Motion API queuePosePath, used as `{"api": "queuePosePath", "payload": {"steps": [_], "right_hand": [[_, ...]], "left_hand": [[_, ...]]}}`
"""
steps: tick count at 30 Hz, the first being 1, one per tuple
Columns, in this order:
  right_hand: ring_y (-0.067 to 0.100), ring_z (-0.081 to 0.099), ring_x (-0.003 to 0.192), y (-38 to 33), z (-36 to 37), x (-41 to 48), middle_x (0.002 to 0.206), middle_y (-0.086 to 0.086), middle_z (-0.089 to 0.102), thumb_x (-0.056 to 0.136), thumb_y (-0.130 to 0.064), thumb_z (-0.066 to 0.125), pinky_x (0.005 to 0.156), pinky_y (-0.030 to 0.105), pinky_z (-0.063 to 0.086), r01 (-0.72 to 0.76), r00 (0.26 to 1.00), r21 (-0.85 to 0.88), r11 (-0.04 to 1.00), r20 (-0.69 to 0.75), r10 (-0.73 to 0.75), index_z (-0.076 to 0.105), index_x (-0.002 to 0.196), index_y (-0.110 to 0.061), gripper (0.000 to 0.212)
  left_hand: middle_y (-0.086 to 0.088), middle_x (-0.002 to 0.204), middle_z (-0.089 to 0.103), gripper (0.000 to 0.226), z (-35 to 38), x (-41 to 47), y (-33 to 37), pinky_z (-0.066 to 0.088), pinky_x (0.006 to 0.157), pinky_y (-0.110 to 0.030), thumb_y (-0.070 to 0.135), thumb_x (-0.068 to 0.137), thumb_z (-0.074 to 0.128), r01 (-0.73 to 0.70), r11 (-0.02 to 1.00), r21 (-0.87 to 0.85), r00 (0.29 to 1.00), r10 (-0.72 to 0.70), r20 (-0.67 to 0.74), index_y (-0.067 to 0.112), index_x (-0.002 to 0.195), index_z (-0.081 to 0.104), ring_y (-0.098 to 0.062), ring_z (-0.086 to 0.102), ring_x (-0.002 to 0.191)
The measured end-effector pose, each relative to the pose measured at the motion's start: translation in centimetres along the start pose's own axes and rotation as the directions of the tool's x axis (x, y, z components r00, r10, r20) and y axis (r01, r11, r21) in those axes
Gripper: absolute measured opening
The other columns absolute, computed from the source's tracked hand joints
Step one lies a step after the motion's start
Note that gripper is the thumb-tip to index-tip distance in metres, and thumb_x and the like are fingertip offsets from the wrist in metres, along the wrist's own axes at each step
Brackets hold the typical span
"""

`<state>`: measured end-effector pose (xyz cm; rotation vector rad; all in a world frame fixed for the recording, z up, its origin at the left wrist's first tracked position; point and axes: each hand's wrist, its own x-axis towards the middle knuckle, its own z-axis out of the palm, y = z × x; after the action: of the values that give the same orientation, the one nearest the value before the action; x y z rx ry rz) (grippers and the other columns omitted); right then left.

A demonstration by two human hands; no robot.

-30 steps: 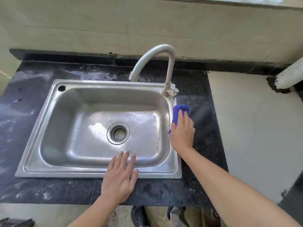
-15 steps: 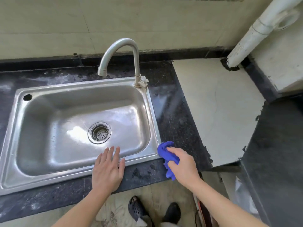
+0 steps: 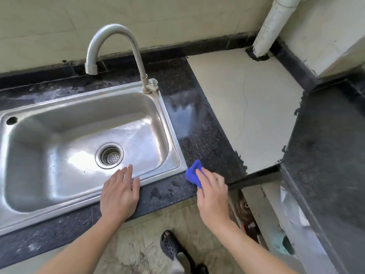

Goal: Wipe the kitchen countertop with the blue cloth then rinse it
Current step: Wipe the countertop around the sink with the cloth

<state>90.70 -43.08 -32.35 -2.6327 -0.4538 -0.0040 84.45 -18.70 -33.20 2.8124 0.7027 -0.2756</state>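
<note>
The right hand (image 3: 213, 193), fingers bent over the bunched blue cloth (image 3: 194, 173), grips it against the dark tabletop (image 3: 199, 135) just beside the sink (image 3: 174, 135). The left hand (image 3: 119, 192) lies flat, fingers straight, on the sink rim.

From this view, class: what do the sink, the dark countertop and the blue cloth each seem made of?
Sink: likely stainless steel, brushed silvery sheen with bright reflections.
Countertop: probably polished granite or similar stone, dark, speckled, glossy.
Blue cloth: soft fabric, perhaps microfibre; it bunches in folds.
</note>
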Motion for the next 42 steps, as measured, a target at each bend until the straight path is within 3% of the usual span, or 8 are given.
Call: {"api": "queuePosePath", "payload": {"steps": [6, 13, 20, 24, 28, 34, 38, 42], "right_hand": [[0.02, 0.063, 0.081, -0.4, -4.2, 2.0, 0.092, -0.002, 0.069, 0.084, -0.002, 0.052, 0.071, 0.023, 0.052, -0.405, 0.904, 0.578, 0.708, 0.37, 0.215, 0.068, 0.115, -0.021, 0.04], [0.037, 0.05, 0.111, -0.2, 0.5, 3.0, 0.137, 0.008, 0.052, 0.081, -0.01, 0.062, 0.083, 0.047, 0.044, -0.285, 0.955, -0.132, 0.949, -0.131, 0.268, 0.053, 0.132, -0.012, 0.051], [0.032, 0.054, 0.106, -7.5, 3.5, -2.5, 0.133, 0.005, 0.055, 0.075, -0.007, 0.069, 0.075, 0.043, 0.048, -0.234, 0.972, -0.166, 0.958, -0.025, 0.234, 0.055, 0.131, -0.012, 0.058], [0.021, 0.057, 0.11, -7.5, 0.0, -1.7, 0.123, 0.002, 0.064, 0.083, -0.003, 0.055, 0.093, 0.021, 0.043, -0.187, 0.954, 0.317, 0.93, 0.284, 0.095, 0.063, 0.124, -0.016, 0.044], [0.033, 0.048, 0.115, -5.8, -0.6, 1.4, 0.13, 0.01, 0.056, 0.088, -0.006, 0.05, 0.088, 0.023, 0.046, -0.453, 0.876, 0.195, 0.87, -0.084, 0.475, 0.054, 0.134, -0.011, 0.047], [0.034, 0.049, 0.118, -12.9, 7.2, -2.9, 0.139, 0.01, 0.05, 0.075, -0.005, 0.066, 0.083, 0.044, 0.043, -0.304, 0.944, -0.103, 0.947, -0.165, 0.285, 0.052, 0.133, -0.011, 0.06], [0.023, 0.051, 0.113, -17.3, 8.1, -6.0, 0.131, 0.002, 0.057, 0.076, -0.005, 0.056, 0.089, 0.037, 0.044, -0.043, 0.998, 0.09, 0.995, 0.056, 0.038, 0.059, 0.128, -0.015, 0.053], [0.013, 0.061, 0.097, -16.1, 3.2, -3.4, 0.101, -0.002, 0.069, 0.078, 0.006, 0.055, 0.084, 0.015, 0.045, -0.367, 0.905, 0.554, 0.748, 0.399, 0.149, 0.071, 0.108, -0.017, 0.041]], "left_hand": [[-0.003, 0.128, 0.06, 0.069, -0.2, 0.0, 0.0, 0.041, 0.095, -0.04, 0.049, 0.094, 0.01, -0.036, 0.999, -0.002, 0.999, 0.036, -0.024, 0.013, 0.137, 0.05, -0.026, 0.053, 0.116], [0.0, 0.132, 0.057, 0.066, 0.1, 0.0, -0.5, 0.037, 0.098, -0.039, 0.048, 0.095, 0.009, -0.066, 0.998, -0.002, 0.997, 0.066, -0.048, 0.018, 0.143, 0.043, -0.024, 0.05, 0.12], [-0.008, 0.134, 0.055, 0.054, -0.2, -0.4, -2.0, 0.033, 0.103, -0.039, 0.04, 0.101, 0.019, -0.265, 0.964, -0.017, 0.963, 0.263, -0.056, 0.012, 0.14, 0.045, -0.029, 0.046, 0.125], [-0.02, 0.139, 0.05, 0.055, -2.1, -3.4, -7.0, 0.026, 0.108, -0.044, 0.039, 0.098, 0.028, -0.359, 0.933, -0.007, 0.931, 0.357, -0.069, 0.005, 0.133, 0.053, -0.038, 0.044, 0.129], [-0.021, 0.142, 0.046, 0.066, -3.2, -5.9, -15.9, 0.025, 0.111, -0.052, 0.052, 0.099, 0.02, -0.267, 0.957, 0.11, 0.956, 0.278, -0.095, 0.006, 0.133, 0.053, -0.04, 0.038, 0.133], [-0.021, 0.14, 0.047, 0.077, -2.5, -7.4, -23.0, 0.023, 0.11, -0.052, 0.061, 0.094, 0.015, -0.088, 0.982, 0.164, 0.995, 0.096, -0.038, 0.008, 0.14, 0.045, -0.04, 0.037, 0.133], [-0.021, 0.139, 0.049, 0.074, -2.7, -7.5, -22.8, 0.024, 0.109, -0.052, 0.058, 0.093, 0.021, -0.096, 0.985, 0.143, 0.995, 0.101, -0.027, 0.008, 0.141, 0.045, -0.04, 0.038, 0.132], [-0.021, 0.137, 0.05, 0.08, -2.7, -7.4, -23.1, 0.027, 0.108, -0.053, 0.062, 0.094, 0.011, -0.103, 0.988, 0.115, 0.994, 0.106, -0.022, 0.007, 0.139, 0.047, -0.04, 0.04, 0.131]]}}
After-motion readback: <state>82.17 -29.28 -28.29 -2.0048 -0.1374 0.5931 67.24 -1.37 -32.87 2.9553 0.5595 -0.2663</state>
